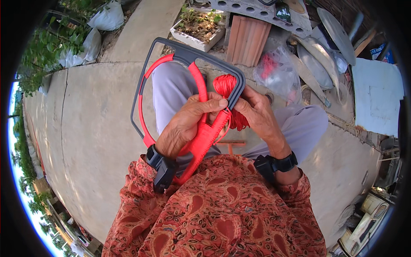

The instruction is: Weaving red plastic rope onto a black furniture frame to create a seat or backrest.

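Observation:
My left hand (188, 124) grips a grey plastic frame (141, 85) where its lower edge is wrapped in woven red cord (201, 143); the thumb presses on the frame's right side. A red curved band (199, 79) runs inside the frame. My right hand (259, 113) is closed around a bundle of red cord (225, 85) just right of the frame, and cord strands hang down between both hands. The frame rests over my lap, tilted away from me.
I sit on a concrete slab (98, 128). Ahead lie a clear bag with red cord (278, 70), a terracotta tile (247, 39), a white planter box (197, 30), metal pans (319, 60) and a white board (376, 94). White sacks (92, 43) sit by plants at the left.

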The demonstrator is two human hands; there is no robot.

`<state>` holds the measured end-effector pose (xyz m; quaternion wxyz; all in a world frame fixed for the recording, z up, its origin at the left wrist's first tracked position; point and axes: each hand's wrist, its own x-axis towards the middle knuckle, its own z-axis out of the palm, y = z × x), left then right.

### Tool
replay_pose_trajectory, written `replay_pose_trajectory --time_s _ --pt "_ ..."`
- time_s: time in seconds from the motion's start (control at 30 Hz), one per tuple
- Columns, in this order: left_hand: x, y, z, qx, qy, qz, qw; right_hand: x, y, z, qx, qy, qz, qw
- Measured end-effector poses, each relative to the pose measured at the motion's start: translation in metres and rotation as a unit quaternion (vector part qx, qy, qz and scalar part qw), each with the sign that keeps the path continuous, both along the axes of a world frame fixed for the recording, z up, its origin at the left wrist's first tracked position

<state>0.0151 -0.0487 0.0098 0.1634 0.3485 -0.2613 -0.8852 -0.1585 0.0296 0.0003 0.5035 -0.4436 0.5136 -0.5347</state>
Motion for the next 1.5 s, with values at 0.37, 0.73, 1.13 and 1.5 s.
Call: replay_pose_trajectory --time_s 0.37,0.73,1.13,1.5 --pt "0.017 -0.004 0.0 0.028 0.059 0.003 0.998 -0.009 0.004 0.009 0.051 -0.179 -0.077 0.979" --pt "0.007 -0.003 0.006 0.023 0.026 0.001 0.999 0.018 0.023 0.022 0.043 -0.078 -0.051 0.995" --pt "0.019 -0.009 -0.009 -0.002 0.045 -0.021 0.999 0.013 0.007 0.024 -0.013 -0.095 -0.046 0.994" --pt "0.027 -0.012 0.007 0.076 0.089 0.031 0.993 0.027 0.0 0.034 0.009 -0.137 0.012 0.991"
